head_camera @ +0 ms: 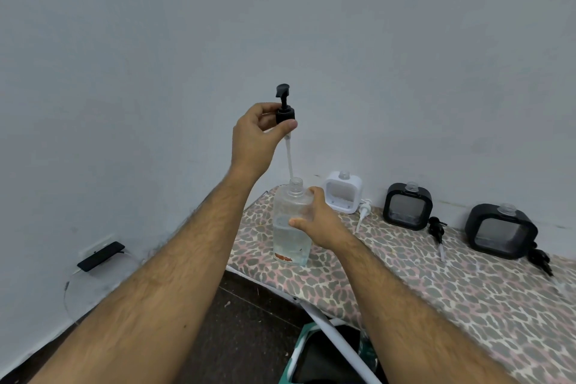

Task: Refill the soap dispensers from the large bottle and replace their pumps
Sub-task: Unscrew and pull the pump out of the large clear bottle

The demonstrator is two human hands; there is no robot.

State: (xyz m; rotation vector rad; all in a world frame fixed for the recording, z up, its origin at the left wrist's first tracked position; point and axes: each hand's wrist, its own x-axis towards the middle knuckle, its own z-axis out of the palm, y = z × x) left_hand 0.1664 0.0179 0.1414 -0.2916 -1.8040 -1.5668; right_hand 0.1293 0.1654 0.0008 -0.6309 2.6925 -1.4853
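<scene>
Left hand (258,134) raised, thumb and fingers pinched around the black collar of a black pump (284,106), lifted clear above the large bottle (291,227); pump's pale dip tube (289,156) hanging down with its lower end right at the open neck, possibly just inside it, hard to tell from here. Right hand (321,221) wrapped around the bottle's shoulder, thumb pressed on the front, steadying it upright.

Large bottle: clear plastic, threaded neck uncapped, clear liquid filling roughly the lower half, standing near the left end of the worktop (436,290). Torn orange-brown scrap of label (283,257) at the base, no writing readable.

Worktop covered in a leopard-print cloth of pink, grey and cream, pushed against a plain pale wall. Along the wall, left to right: white dispenser (343,193), black dispenser (407,207), second black dispenser (500,232), all square with rounded corners, necks open, pumps off. White pump (363,212) lying just beside the white dispenser; a black pump (436,231) lying between the two black dispensers; another black pump (542,260) just right of the far one.

Below the worktop edge, dark floor, white frame tubing, a teal-rimmed bin (311,355). Low on the left wall, a dark phone-like object (101,256) resting by a socket, thin cable trailing down.
</scene>
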